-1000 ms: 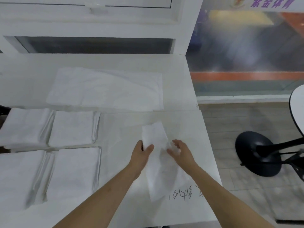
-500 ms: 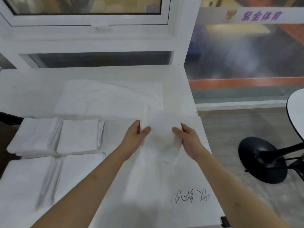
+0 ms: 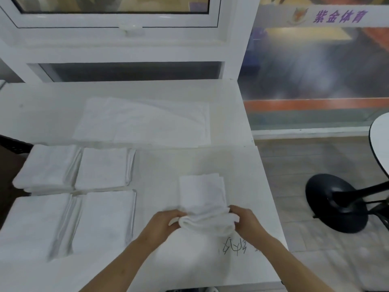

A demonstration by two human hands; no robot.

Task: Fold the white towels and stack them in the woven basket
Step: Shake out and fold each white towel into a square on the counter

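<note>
The towel (image 3: 202, 199) has come down toward the frame's lower centre, left hand (image 3: 164, 223) and right hand (image 3: 246, 223) each with a pinching grip on its doubled near edge, fold nearly finished on the table (image 3: 168, 165).

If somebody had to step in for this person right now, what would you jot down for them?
Left hand and right hand each grip an end of a small white cloth towel, half folded on the white table.
Done: four folded white towel piles sit in a square at the table's left.
Left: finish this fold; a large flat white towel lies unfolded further back.
No woven basket is in view, so nothing is visibly stacked in one.
</note>
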